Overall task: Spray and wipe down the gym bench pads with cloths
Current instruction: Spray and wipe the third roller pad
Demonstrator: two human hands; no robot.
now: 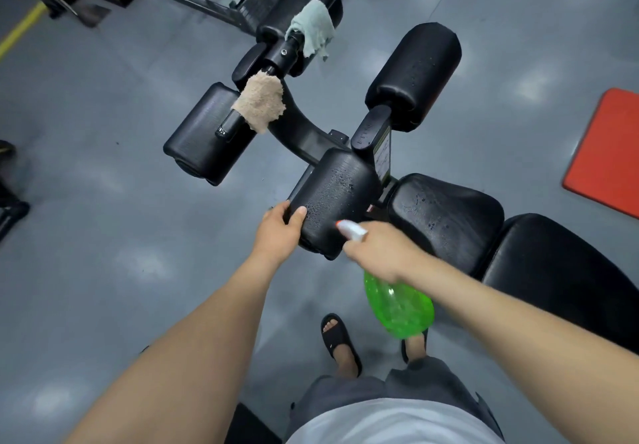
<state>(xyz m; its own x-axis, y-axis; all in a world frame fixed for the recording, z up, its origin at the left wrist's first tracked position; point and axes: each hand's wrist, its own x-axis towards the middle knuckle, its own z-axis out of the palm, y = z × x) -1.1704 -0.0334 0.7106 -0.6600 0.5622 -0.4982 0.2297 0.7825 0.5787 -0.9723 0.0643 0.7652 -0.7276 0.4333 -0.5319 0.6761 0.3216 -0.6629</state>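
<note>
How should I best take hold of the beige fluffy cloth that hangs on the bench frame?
Pinch the beige fluffy cloth at its upper fold, where it lies over the black metal bar, coming from above. It is only draped, its lower edge hanging free, so a straight lift should free it.

I can read nothing for certain here; the white-and-green sticker (383,157) on the bench frame (306,134) carries print too small to make out; the raised letters on the black bracket (367,131) beside it are blurred.
</note>
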